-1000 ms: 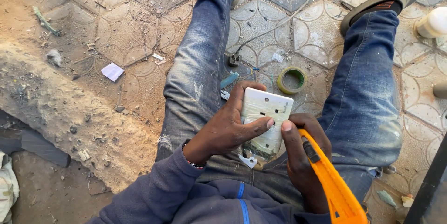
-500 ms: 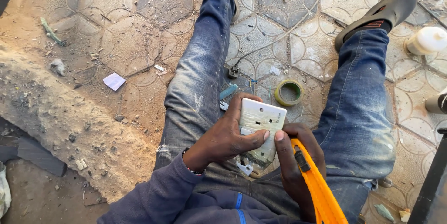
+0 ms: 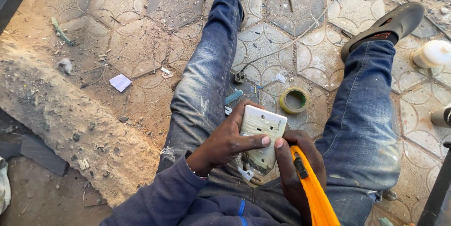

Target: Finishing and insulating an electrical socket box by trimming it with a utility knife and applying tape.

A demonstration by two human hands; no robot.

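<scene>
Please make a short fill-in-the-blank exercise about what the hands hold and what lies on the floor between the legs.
1. The left hand holds a white wall socket plate by its ____ side.
2. The right hand holds a utility knife whose handle is ____.
3. The roll of tape lies on the ____ floor between the legs.

Missing words: left; orange; tiled

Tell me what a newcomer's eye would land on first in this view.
First, the white socket plate at centre, gripped over the lap by the left hand, with the right hand beside it holding a bright orange utility knife. Next, the blue jeans stretched over dusty patterned tiles, with a roll of yellow-green tape lying between the legs.
</scene>
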